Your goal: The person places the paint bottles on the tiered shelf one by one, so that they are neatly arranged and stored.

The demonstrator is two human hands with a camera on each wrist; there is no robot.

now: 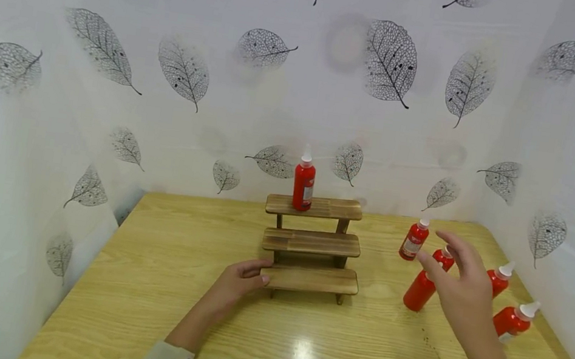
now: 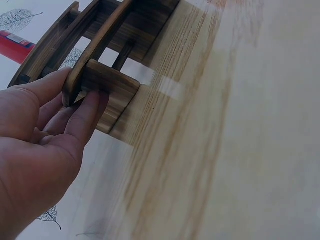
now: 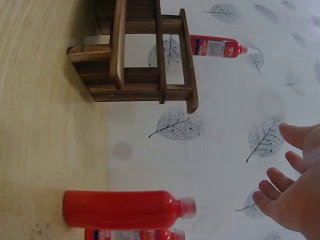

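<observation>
My left hand (image 1: 235, 287) pinches the left end of the lowest step of a three-step wooden stand (image 1: 312, 242), thumb on top and fingers beneath in the left wrist view. On the top step stands a red bottle (image 1: 304, 185) with a white pointed nozzle. My right hand (image 1: 464, 293) is raised over the right of the table, fingers spread and holding nothing. Close by stand a red bottle with a pale cap (image 1: 413, 241) and another red bottle (image 1: 419, 291), partly hidden by the hand. The right wrist view shows that nearer bottle (image 3: 120, 209) without a white nozzle.
Two red bottles with white nozzles, one behind the right forearm (image 1: 498, 281) and one nearer (image 1: 510, 321), stand by the table's right edge. Small dark marks (image 1: 430, 342) spot the wooden tabletop (image 1: 174, 237). A white leaf-printed curtain (image 1: 298, 101) encloses the back and sides.
</observation>
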